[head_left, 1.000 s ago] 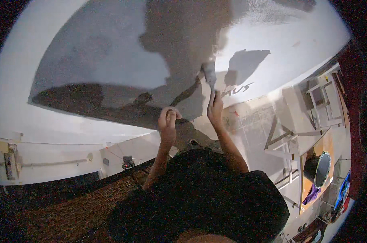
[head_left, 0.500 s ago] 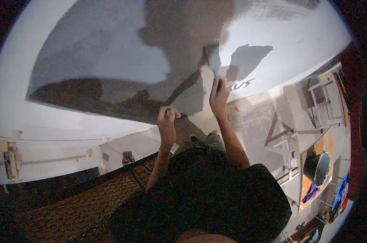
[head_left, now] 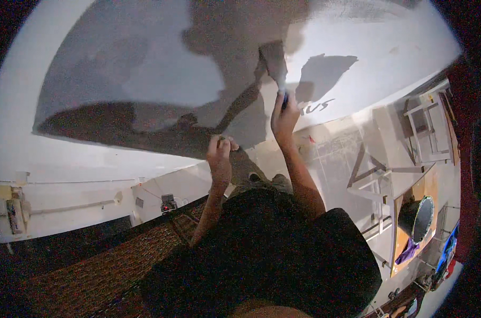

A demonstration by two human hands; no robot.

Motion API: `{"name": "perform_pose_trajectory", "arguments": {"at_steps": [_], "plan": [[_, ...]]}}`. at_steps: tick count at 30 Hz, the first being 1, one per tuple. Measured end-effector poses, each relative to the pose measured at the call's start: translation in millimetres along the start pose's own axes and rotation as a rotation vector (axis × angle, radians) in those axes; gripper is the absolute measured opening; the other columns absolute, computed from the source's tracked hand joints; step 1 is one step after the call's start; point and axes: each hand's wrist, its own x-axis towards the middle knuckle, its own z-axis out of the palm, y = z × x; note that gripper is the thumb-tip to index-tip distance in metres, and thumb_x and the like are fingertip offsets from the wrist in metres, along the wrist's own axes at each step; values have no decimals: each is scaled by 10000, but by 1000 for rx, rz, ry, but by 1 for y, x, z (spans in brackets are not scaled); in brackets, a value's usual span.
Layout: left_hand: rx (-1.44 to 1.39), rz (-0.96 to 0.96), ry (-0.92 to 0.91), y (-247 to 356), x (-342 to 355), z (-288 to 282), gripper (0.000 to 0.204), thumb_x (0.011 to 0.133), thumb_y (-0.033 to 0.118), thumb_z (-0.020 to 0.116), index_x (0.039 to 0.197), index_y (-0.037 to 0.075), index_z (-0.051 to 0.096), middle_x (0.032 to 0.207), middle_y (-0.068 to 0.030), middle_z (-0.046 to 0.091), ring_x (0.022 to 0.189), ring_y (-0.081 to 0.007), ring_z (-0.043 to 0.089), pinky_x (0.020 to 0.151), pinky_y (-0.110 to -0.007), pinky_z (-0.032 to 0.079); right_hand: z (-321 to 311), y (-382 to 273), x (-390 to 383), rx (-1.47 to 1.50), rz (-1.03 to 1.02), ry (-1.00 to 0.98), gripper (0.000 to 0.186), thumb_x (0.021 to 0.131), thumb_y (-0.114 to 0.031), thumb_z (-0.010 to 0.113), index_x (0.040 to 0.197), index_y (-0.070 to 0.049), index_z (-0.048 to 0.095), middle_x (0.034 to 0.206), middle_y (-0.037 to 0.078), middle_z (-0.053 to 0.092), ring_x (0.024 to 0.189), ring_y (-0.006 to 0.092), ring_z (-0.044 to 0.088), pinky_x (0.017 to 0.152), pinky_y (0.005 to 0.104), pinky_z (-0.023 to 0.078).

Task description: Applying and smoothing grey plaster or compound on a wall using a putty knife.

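A broad flat tool [head_left: 274,57], like a scraper or wide brush, with a partly visible blue handle, is in my right hand [head_left: 284,115], closed around it. Its dark end lies against or very near a large surface [head_left: 378,47] that is grey on the left and white on the right, with dark lettering and a dark patch. Shadows of me and the tool fall across it. My left hand [head_left: 219,153] is closed lower and to the left, near the surface's lower edge; what it holds, if anything, is too small to make out.
At the right stand pale wooden frames [head_left: 370,177] and a board with an oval mirror [head_left: 422,220] and purple cloth [head_left: 407,253]. A small dark device [head_left: 169,204] lies at the left, near a long brown woven surface [head_left: 102,265]. My shoes [head_left: 255,177] show below my hands.
My right hand and the tool have moved up along the surface. My left hand has risen slightly and stays closed.
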Motion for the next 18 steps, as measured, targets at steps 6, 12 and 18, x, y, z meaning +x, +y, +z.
{"name": "perform_pose_trajectory", "arguments": {"at_steps": [6, 12, 18], "plan": [[-150, 0, 20, -12, 0, 8, 186, 974, 206, 514, 930, 26, 507, 823, -61, 529, 769, -164, 507, 757, -334, 428, -27, 73, -84, -165, 317, -107, 234, 984, -217, 491, 1045, -8, 578, 730, 207, 617, 648, 354, 622, 609, 436, 475], [27, -58, -32, -27, 6, 7, 203, 980, 222, 501, 938, 24, 512, 818, -59, 544, 762, -160, 516, 759, -326, 432, -43, 26, -22, -76, -3, -158, 206, 985, -202, 499, 969, -12, 578, 758, 204, 619, 670, 348, 622, 613, 423, 470], [71, 10, -40, -17, 9, 38, 221, 984, 238, 500, 944, 21, 509, 821, -57, 541, 764, -157, 517, 758, -316, 432, -67, 78, -26, -151, 92, -39, 200, 970, -176, 543, 963, 13, 608, 693, 138, 603, 581, 224, 546, 562, 344, 438]]}}
